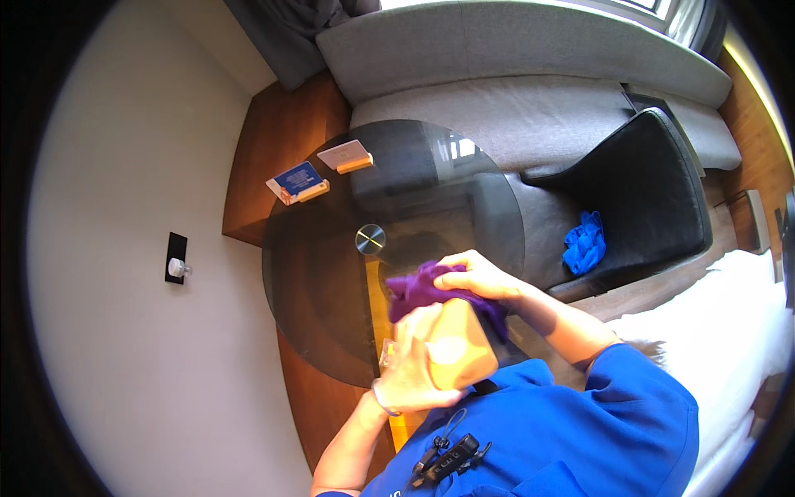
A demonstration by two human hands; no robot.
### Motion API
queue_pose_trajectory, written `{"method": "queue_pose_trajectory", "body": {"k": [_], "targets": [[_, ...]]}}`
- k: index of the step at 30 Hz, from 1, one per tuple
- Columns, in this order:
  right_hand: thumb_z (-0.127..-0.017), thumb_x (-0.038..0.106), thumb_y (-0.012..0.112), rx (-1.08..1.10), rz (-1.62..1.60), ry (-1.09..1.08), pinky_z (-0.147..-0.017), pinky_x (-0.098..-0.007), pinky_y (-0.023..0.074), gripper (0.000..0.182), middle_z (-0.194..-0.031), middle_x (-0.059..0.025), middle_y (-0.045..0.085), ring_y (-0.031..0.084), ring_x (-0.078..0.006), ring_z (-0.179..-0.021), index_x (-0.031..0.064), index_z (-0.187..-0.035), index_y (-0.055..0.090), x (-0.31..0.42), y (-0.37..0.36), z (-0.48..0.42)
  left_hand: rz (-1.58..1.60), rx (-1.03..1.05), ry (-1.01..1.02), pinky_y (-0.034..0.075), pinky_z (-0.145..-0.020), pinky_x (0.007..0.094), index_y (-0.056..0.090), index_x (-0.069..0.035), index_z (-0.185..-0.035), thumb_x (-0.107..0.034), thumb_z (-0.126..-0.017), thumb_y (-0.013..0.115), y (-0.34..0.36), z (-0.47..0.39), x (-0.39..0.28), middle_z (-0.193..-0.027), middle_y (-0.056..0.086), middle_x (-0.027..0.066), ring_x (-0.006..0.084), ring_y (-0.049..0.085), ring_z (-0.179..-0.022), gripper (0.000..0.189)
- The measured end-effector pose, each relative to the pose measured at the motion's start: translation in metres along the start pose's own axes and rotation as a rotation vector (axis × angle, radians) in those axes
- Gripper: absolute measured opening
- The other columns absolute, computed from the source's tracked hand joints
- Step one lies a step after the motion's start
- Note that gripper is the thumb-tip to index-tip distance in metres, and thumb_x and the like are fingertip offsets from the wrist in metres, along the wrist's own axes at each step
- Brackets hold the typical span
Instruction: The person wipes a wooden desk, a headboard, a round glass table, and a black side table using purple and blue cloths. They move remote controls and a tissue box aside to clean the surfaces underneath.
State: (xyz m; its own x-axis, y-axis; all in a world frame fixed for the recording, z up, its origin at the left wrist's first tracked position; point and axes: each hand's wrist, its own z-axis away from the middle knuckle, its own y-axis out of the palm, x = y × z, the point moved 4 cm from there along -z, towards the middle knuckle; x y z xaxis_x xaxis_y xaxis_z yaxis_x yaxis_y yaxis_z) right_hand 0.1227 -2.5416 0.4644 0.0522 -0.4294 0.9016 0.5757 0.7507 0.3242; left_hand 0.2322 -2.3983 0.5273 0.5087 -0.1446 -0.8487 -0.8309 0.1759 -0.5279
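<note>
My left hand (pixel 413 366) grips a yellowish box-like object (pixel 463 348), blurred and brightly lit, close to my blue shirt. My right hand (pixel 475 273) holds a crumpled purple cloth (pixel 419 292) just above and touching or nearly touching that object. Both hands are over the near edge of a round dark glass table (pixel 323 310). A small clear item (pixel 387 353) shows beside my left fingers; its kind cannot be told.
On the table stand two cards in wooden holders, a blue one (pixel 301 179) and a white one (pixel 343 155). A black leather chair (pixel 652 180) with a blue cloth (pixel 584 243) is at the right, a grey sofa (pixel 497 112) behind, white bedding (pixel 702 317) at the lower right.
</note>
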Motion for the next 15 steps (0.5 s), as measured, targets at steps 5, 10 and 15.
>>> {"method": "queue_pose_trajectory", "body": {"k": [5,10,15], "targets": [[-0.091,0.020,0.055,0.239,-0.997,0.243,-0.084,-0.0313,0.0518,0.030,-0.115,-0.0129,0.061,0.062,-0.0191,-0.098,0.0026,-0.115,0.058,-0.037,0.016,0.001,0.880,-0.322,0.049,0.022,-0.110,0.0401,0.010,-0.007,-0.142,-0.026,-0.052,0.086,-0.002,-0.023,-0.014,-0.137,0.029,0.0141,0.0293,0.026,-0.133,0.119],[-0.094,0.015,0.047,0.286,-1.238,-0.070,-0.099,-0.0384,0.0431,0.031,-0.122,-0.0153,0.057,0.056,-0.0247,-0.107,-0.0008,-0.121,0.051,-0.042,0.037,-0.011,0.029,-0.612,0.063,0.030,-0.104,0.0392,0.015,0.000,-0.138,-0.024,-0.050,0.088,-0.035,-0.021,0.017,-0.136,0.024,0.0175,0.0276,0.033,-0.125,0.117],[-0.095,0.014,0.050,0.114,-0.905,-0.122,-0.097,-0.0345,0.0442,0.030,-0.118,-0.0098,0.058,0.057,-0.0204,-0.106,-0.0012,-0.120,0.051,-0.024,0.011,0.007,-0.038,-0.687,0.023,0.027,-0.108,0.0399,-0.006,-0.004,-0.144,-0.016,-0.053,0.085,-0.076,0.011,0.013,-0.141,0.019,0.0184,0.0277,0.028,-0.131,0.129]]}}
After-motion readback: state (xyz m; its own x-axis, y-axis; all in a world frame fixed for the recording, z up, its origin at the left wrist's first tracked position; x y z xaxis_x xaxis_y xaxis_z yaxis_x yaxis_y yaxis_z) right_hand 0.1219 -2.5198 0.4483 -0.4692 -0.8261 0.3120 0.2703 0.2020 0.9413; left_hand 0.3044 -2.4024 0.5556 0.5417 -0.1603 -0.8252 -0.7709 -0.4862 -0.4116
